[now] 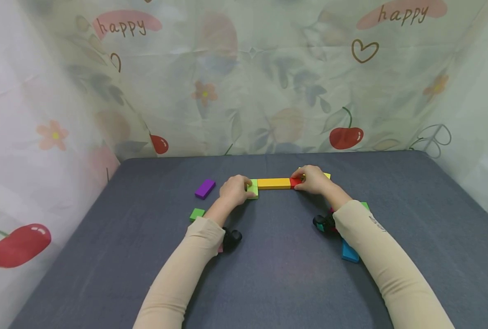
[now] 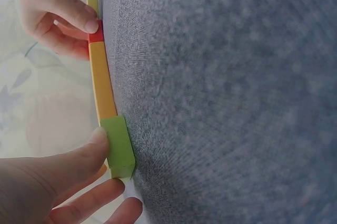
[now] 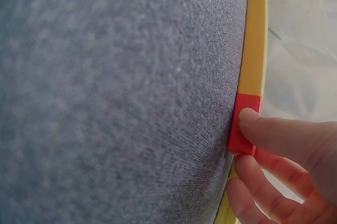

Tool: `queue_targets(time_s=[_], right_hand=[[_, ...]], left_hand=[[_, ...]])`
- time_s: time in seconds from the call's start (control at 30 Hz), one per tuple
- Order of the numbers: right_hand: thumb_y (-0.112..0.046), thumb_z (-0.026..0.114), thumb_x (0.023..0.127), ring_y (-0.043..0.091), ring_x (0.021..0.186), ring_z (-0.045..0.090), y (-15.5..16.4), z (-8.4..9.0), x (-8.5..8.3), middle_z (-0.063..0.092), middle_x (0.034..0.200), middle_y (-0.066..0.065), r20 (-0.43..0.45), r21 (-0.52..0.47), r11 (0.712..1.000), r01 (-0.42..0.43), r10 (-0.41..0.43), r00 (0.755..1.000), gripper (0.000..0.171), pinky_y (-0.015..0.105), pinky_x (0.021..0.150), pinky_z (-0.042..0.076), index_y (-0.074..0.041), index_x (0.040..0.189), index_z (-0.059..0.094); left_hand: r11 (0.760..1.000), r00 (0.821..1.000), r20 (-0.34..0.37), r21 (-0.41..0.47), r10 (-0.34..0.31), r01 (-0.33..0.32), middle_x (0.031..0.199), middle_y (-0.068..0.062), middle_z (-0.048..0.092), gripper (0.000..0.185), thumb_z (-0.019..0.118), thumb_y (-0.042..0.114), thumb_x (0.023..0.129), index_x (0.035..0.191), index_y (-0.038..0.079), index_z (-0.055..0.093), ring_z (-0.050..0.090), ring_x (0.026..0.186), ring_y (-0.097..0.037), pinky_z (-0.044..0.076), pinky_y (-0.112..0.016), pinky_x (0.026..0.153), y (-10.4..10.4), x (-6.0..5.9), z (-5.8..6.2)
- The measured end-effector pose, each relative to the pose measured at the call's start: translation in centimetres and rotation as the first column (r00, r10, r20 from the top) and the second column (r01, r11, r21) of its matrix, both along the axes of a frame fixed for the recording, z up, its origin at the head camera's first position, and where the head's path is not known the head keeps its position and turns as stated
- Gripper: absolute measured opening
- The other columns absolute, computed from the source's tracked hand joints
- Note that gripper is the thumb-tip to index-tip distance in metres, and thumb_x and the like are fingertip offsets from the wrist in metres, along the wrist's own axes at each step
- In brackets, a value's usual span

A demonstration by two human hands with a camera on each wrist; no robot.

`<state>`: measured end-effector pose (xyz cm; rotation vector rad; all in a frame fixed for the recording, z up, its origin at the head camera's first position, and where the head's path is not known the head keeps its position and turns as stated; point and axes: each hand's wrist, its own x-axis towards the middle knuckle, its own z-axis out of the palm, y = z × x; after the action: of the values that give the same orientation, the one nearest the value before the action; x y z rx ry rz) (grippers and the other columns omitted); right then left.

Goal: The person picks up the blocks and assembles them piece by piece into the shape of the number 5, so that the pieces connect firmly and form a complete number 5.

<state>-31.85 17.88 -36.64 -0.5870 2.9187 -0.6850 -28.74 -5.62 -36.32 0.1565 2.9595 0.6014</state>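
The left hand (image 1: pixel 234 190) closes its grip on a light green block (image 1: pixel 252 188), thumb on the near face and fingers curled behind, so the block is pinched at the left end of a row. The right hand (image 1: pixel 312 179) pinches a small red block (image 1: pixel 295 182) the same way at the other end, fingertip laid on its top as the right wrist view shows. Between the two grips lies a long orange-yellow block (image 1: pixel 273 183), touching green on one side and red on the other, and beyond the right hand's grip a yellow block (image 1: pixel 327 175) peeks out, seemingly continuing the line. The row sits on a grey cloth-covered counter (image 1: pixel 276 274). I judge the main risk to be uneven squeezing: if one hand pushes inward harder than the other, the line may buckle or the middle piece skew out of line, and the soft cloth could let an end block tip. The blocks look like smooth, flat, painted wood with crisp edges. Outward from the left grip lie a purple block (image 1: pixel 205 188) and a small green block (image 1: pixel 196 214); under the right sleeve sits a blue block (image 1: pixel 349 252), partly hidden.
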Motion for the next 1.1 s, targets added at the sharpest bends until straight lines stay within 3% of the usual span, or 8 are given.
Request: queue_targets(time_s=[0.53, 0.87, 1.1], right_hand=[[-0.009, 0.069, 0.082, 0.033, 0.1, 0.053, -0.01, -0.02, 0.06, 0.063, 0.115, 0.021, 0.013, 0.004, 1.0, 0.006, -0.006, 1.0, 0.032, 0.043, 0.087, 0.047, 0.002, 0.112, 0.065], [-0.013, 0.069, 0.083, 0.035, 0.106, 0.054, -0.06, 0.13, -0.02, 0.063, 0.114, 0.021, 0.01, -0.083, 0.996, 0.018, -0.017, 1.0, 0.033, 0.046, 0.091, 0.046, 0.001, 0.113, 0.065], [-0.013, 0.07, 0.083, 0.032, 0.101, 0.053, -0.43, -0.31, -0.11, 0.067, 0.109, 0.018, 0.007, -0.094, 0.995, 0.015, -0.014, 1.0, 0.028, 0.046, 0.092, 0.041, -0.002, 0.108, 0.069]], left_hand=[[1.0, 1.0, -0.007, 0.001, -0.004, 0.004, 0.111, -0.004, 0.066, 0.041, 0.07, 0.029, 0.083, 0.122, 0.017, 0.063, 0.061, 0.097, -0.02, 0.05, -0.036, 0.08, -0.06, -0.1, -0.2], [1.0, 1.0, -0.012, 0.004, 0.003, -0.003, 0.112, -0.004, 0.066, 0.041, 0.071, 0.029, 0.082, 0.121, 0.017, 0.063, 0.061, 0.1, -0.021, 0.05, -0.037, 0.081, -0.05, -0.06, -0.19], [1.0, 1.0, -0.012, 0.006, 0.005, -0.005, 0.112, -0.004, 0.066, 0.042, 0.071, 0.03, 0.082, 0.121, 0.018, 0.063, 0.062, 0.099, -0.02, 0.05, -0.037, 0.081, -0.09, -0.1, -0.25]])
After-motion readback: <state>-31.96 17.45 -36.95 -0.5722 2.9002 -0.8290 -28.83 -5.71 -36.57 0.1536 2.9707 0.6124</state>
